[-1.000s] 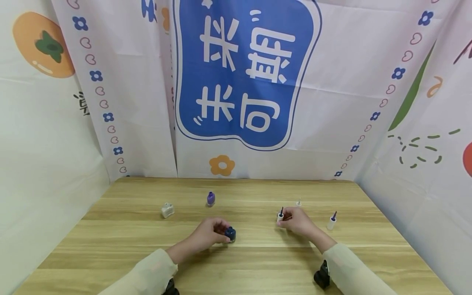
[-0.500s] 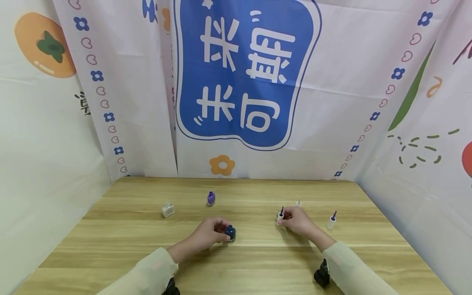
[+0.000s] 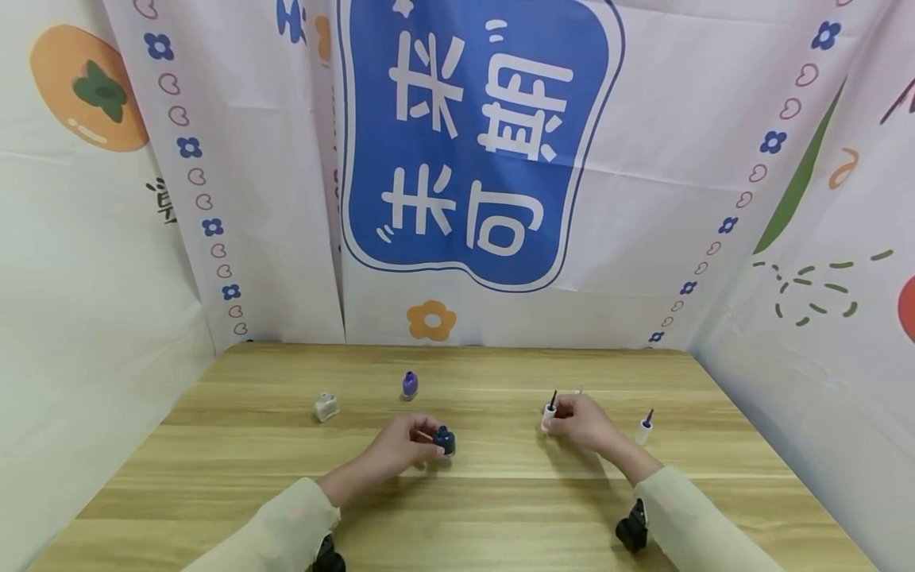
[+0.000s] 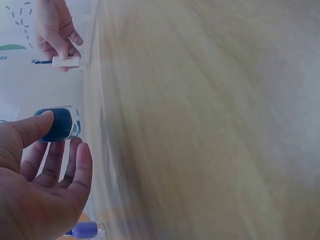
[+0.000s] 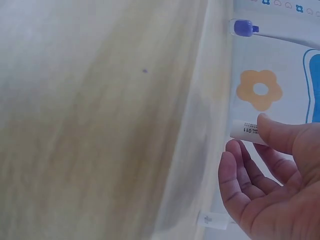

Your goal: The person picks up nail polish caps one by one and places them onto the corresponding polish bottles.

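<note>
My left hand pinches a small dark blue nail polish bottle between thumb and fingers. The bottle has no cap, and in the left wrist view the thumb presses on its side. Across from it, my right hand holds a white nail polish cap with its dark brush pointing up. A label with print shows on that cap in the right wrist view. Bottle and cap are well apart, both close above the wooden table.
Uncapped purple and whitish polish bottles stand at the back left. A white cap with a purple brush stands brush-up at the right. Another cap's pale brush shows behind my right hand. Printed cloth encloses the table.
My left hand has raised the dark blue bottle slightly, away from me. My right hand has lifted the cap a little and shifted it slightly right. The other bottles stay put.
</note>
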A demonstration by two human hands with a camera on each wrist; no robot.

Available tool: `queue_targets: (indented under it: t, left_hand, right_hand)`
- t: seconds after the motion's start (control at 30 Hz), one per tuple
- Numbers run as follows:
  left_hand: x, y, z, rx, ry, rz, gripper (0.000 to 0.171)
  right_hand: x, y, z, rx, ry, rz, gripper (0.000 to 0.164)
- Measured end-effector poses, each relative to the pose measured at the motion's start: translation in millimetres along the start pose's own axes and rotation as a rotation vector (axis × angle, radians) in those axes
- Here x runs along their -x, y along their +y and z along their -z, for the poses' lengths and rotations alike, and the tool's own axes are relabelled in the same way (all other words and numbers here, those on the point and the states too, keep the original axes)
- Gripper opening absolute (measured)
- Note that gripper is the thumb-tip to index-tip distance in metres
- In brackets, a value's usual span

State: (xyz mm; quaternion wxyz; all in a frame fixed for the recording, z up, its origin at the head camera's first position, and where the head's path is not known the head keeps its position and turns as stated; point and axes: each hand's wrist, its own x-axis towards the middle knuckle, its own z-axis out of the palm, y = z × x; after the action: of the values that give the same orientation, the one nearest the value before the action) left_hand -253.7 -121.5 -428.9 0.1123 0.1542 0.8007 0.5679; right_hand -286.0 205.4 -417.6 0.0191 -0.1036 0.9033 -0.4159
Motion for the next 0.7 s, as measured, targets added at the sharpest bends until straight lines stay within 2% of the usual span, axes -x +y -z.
queue_targets:
  t: [0.1,0.33,0.53,0.7]
  left_hand:
    - [0.5,1.4,1.0,0.012,0.001,-0.003,0.028]
    - [-0.6,3.8,3.9,0.023,0.006,-0.025,0.027]
    - [-0.5,6.2,5.1,0.045,-0.018,-0.032,0.027]
    - [-0.1,7.8,5.3,0.061,-0.048,-0.065,0.026]
  right_hand:
    - [0.3,-2.6,4.3,-0.013,0.001,-0.003,0.003]
    - [2.4,-11.5,14.7,-0.119,-0.049,0.013,0.014]
    - [5.7,-19.5,20.3,-0.175,-0.082,0.016,0.017]
    - [7.2,-24.9,22.2,-0.204,-0.094,0.031,0.018]
